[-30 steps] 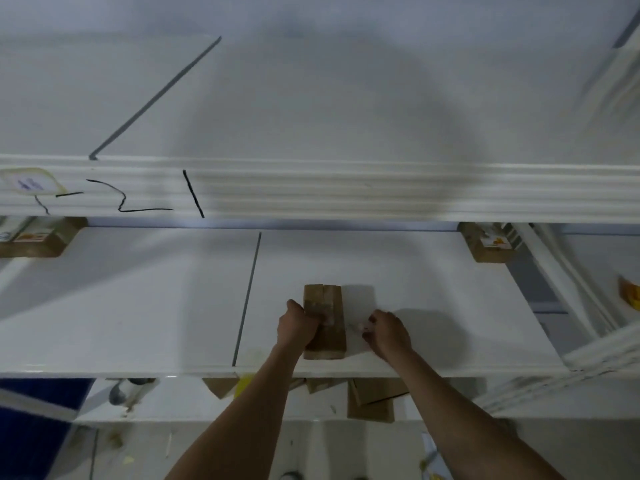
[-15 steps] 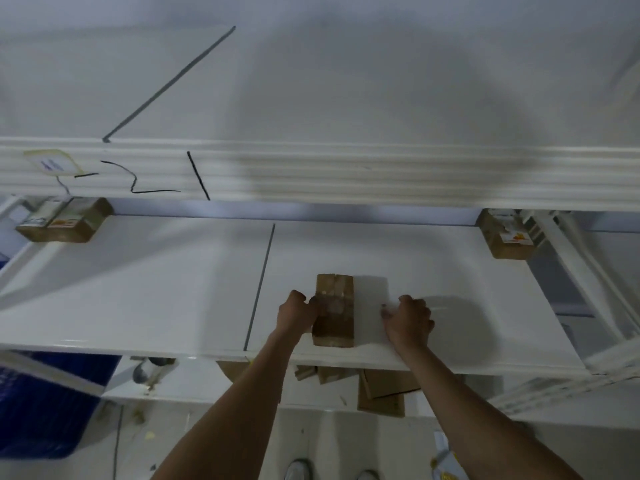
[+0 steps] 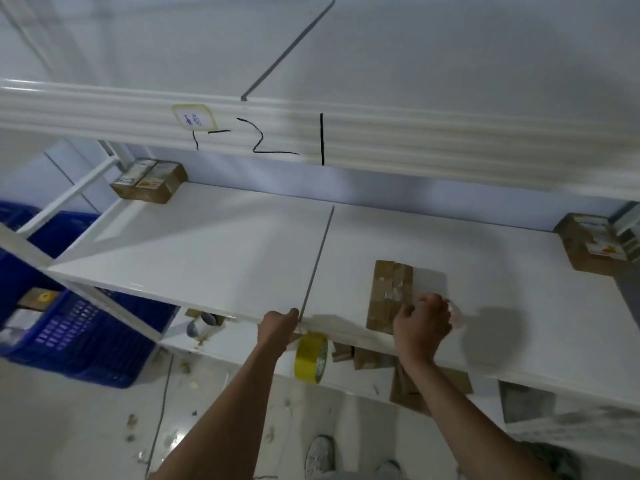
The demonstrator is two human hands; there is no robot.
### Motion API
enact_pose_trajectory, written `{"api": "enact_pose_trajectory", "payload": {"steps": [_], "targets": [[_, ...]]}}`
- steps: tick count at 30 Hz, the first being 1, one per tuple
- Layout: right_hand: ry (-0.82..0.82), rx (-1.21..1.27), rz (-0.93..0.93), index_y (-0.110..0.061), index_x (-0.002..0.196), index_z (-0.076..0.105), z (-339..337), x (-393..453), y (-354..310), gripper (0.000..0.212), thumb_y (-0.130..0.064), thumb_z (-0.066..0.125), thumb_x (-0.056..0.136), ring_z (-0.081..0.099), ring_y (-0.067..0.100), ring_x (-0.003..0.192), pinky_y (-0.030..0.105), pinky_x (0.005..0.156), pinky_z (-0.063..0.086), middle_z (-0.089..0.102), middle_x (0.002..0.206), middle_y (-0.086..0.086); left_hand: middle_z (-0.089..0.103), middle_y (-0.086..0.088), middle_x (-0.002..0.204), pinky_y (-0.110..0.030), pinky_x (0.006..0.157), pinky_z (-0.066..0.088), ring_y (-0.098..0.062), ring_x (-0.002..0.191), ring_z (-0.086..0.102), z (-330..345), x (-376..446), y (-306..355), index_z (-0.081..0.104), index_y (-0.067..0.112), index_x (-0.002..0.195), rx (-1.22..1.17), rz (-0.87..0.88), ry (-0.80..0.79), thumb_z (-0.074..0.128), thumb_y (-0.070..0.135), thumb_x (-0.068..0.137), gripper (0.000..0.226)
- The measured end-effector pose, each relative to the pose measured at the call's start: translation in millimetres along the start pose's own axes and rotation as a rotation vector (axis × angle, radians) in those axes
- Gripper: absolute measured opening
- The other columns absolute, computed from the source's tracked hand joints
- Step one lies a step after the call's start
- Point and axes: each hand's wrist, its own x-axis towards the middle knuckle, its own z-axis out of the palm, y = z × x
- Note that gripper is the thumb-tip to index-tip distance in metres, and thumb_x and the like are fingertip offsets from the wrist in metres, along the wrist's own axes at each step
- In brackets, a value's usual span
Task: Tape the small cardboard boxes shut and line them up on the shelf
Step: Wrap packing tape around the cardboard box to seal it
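White shelf [image 3: 214,251] holds a cardboard box [image 3: 389,292], apparently taped.

both arms reach forward, left hand [image 3: 279,323] and right hand [image 3: 423,323] with fingers curled.

A box [image 3: 390,295] lies on the shelf [image 3: 214,251] near its front edge; two more boxes sit at the back corners, left [image 3: 149,181] and right [image 3: 588,245]; a crate [image 3: 79,336] stands lower left.
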Motion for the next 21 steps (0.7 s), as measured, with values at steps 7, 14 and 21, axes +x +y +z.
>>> {"api": "enact_pose_trajectory", "payload": {"steps": [7, 14, 21], "targets": [[-0.139, -0.493, 0.163, 0.004, 0.129, 0.045, -7.7, 42.8, 43.0, 0.045, -0.02, 0.06, 0.093, 0.041, 0.046, 0.126, 0.053, 0.104, 0.034, 0.044, 0.136, 0.032, 0.069, -0.019, 0.108, -0.043, 0.084, 0.058, -0.034, 0.095, 0.069, 1.1, 8.0, -21.9, 0.062, 0.001, 0.113, -0.108, -0.117, -0.415, 0.08, 0.038, 0.082, 0.051], [-0.211, -0.547, 0.218, 0.0, 0.12, 0.063, -13.8, 53.8, 48.2, 0.029, -0.019, 0.051, 0.101, 0.052, 0.039, 0.113, 0.046, 0.096, 0.044, 0.055, 0.124, 0.025, 0.066, -0.021, 0.118, -0.054, 0.096, 0.053, -0.038, 0.106, 0.066, 5.8, 6.0, -21.5, 0.059, 0.0, 0.123, -0.076, -0.086, -0.467, 0.072, 0.017, 0.09, 0.04], [-0.26, -0.146, 0.375, 0.006, 0.115, 0.063, -17.3, 59.6, 44.9, 0.025, -0.012, 0.059, 0.097, 0.064, 0.04, 0.106, 0.039, 0.084, 0.053, 0.066, 0.114, 0.026, 0.068, -0.02, 0.112, -0.049, 0.09, 0.056, -0.036, 0.101, 0.068, 8.7, -7.1, -17.1, 0.062, 0.002, 0.112, -0.044, -0.061, -0.398, 0.071, 0.014, 0.09, 0.026]]}}
